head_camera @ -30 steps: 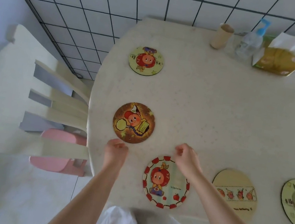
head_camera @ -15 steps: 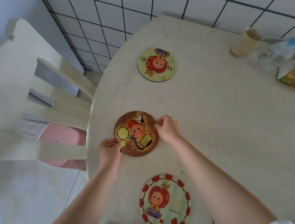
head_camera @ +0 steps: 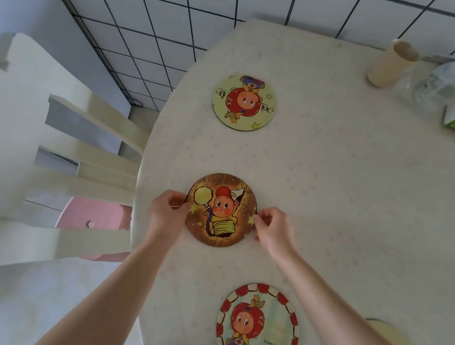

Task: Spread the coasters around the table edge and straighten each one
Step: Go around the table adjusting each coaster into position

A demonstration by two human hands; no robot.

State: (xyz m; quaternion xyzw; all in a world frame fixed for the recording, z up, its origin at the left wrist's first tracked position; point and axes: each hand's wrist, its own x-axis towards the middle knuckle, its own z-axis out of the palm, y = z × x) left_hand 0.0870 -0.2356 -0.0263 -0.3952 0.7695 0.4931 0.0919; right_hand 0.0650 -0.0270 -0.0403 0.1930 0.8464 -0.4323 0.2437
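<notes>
Now pinching the brown coaster (head_camera: pixel 220 210) at opposite edges, left hand (head_camera: pixel 167 210) and right hand (head_camera: pixel 274 229); turned upright since a moment ago, nearly straightened on tabletop (head_camera: pixel 351 199).

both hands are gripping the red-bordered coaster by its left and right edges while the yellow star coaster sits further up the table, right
Not quite. The head view shows the left hand and right hand gripping the brown coaster by its left and right edges. The red-bordered coaster lies untouched nearer the person. The yellow star coaster does sit further up the table.
</notes>
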